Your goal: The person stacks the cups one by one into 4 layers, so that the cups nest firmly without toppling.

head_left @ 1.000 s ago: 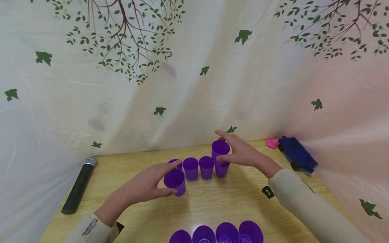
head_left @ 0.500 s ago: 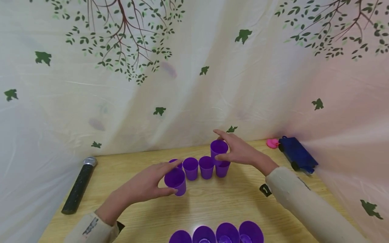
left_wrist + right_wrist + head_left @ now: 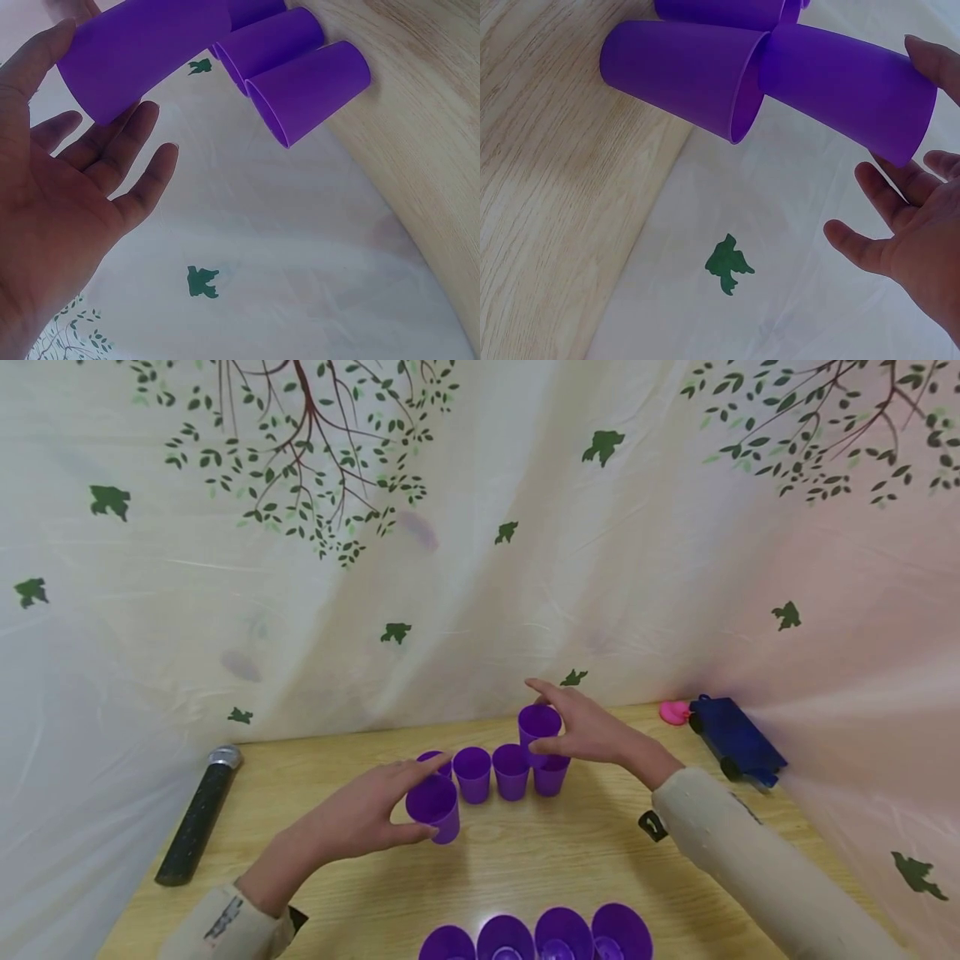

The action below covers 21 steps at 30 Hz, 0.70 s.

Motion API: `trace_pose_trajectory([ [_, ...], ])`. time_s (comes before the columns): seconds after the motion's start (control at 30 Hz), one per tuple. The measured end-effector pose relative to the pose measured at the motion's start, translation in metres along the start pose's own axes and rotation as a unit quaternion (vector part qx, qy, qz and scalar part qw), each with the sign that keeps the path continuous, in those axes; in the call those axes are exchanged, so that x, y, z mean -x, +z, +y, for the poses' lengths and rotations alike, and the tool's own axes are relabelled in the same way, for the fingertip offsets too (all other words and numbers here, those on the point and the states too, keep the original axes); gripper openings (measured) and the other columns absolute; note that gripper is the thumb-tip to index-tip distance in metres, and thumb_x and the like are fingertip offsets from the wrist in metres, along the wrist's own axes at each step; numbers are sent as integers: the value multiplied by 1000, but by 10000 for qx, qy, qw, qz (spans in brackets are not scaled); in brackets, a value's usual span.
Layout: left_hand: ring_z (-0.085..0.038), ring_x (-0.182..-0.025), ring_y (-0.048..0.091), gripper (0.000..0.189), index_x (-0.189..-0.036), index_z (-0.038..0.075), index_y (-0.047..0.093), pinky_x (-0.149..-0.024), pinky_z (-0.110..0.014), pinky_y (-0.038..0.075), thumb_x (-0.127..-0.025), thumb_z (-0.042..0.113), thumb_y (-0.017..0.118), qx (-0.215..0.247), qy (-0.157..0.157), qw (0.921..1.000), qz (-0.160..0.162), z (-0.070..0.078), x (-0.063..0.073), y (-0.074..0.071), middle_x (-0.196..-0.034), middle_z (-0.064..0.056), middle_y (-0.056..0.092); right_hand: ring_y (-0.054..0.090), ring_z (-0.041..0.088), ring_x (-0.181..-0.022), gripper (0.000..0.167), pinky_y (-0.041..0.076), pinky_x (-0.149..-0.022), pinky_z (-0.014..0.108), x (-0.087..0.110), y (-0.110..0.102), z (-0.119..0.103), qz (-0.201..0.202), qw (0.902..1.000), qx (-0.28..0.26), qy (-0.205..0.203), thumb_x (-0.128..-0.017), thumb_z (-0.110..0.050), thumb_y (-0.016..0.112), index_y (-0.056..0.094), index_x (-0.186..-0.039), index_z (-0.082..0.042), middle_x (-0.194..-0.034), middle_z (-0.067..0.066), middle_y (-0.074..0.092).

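Observation:
My left hand [image 3: 348, 818] pinches a purple plastic cup [image 3: 435, 802] near its rim, between thumb and fingers. In the head view this cup overlaps the leftmost cup [image 3: 435, 758] of a row of several purple cups at the back. My right hand [image 3: 596, 731] holds another purple cup [image 3: 538, 727] by its rim, mouth up. In the right wrist view that held cup [image 3: 847, 90] has its base right at the rim of the row's right end cup [image 3: 682, 71]. The left wrist view shows the left hand's cup [image 3: 142, 52] near the row's rims.
Several more purple cups [image 3: 562, 935] line the near edge of the wooden table [image 3: 510, 860]. A black microphone [image 3: 197, 818] lies at the left. At the back right are a dark blue toy cart [image 3: 735, 739] and a pink item [image 3: 673, 713]. A patterned white curtain [image 3: 465, 585] hangs behind.
My right hand has shifted slightly left with its cup, over the right end of the row. The left hand and its cup stay almost still.

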<state>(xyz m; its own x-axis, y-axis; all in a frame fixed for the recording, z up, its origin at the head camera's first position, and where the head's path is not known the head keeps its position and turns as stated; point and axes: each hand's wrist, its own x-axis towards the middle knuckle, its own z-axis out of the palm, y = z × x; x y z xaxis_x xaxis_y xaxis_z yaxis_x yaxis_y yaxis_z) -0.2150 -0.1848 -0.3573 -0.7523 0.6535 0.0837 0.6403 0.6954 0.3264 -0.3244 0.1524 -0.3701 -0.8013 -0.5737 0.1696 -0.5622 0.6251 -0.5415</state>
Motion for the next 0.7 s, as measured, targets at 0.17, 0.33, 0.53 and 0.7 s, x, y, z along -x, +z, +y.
trace_pose_trajectory([
  [0.17,-26,-132,56,84,-159,26,31,-111,-48,45,-89,43,74,-13,9,10000,26,-1,0,1,-146,-3,57,51,36,-132,96,40,-112,57,-1,0,-1,-25,10000,-14,-6,-82,-32,81,27,-158,-10,-133,17,61],
  [0.33,-25,-132,56,84,-159,27,30,-111,-47,45,-89,43,74,14,38,10000,31,-1,0,2,-147,-2,56,49,36,-134,96,39,-112,58,0,-1,-1,-80,9999,-13,67,-83,-33,80,26,-159,-13,-135,16,61],
  [0.53,-24,-131,57,84,-159,28,29,-110,-46,46,-89,42,74,43,63,10000,25,-2,0,2,-144,-2,59,49,36,-134,96,38,-113,58,0,-1,0,-92,10000,-25,17,-83,-35,80,26,-159,-13,-135,16,61],
  [0.7,-25,-132,56,84,-159,28,29,-110,-48,46,-89,42,74,65,-2,10000,0,-1,0,1,-144,-3,58,50,36,-134,96,37,-113,58,-1,-1,-1,-89,9999,-59,-27,-83,-35,80,26,-159,-12,-133,15,62],
])
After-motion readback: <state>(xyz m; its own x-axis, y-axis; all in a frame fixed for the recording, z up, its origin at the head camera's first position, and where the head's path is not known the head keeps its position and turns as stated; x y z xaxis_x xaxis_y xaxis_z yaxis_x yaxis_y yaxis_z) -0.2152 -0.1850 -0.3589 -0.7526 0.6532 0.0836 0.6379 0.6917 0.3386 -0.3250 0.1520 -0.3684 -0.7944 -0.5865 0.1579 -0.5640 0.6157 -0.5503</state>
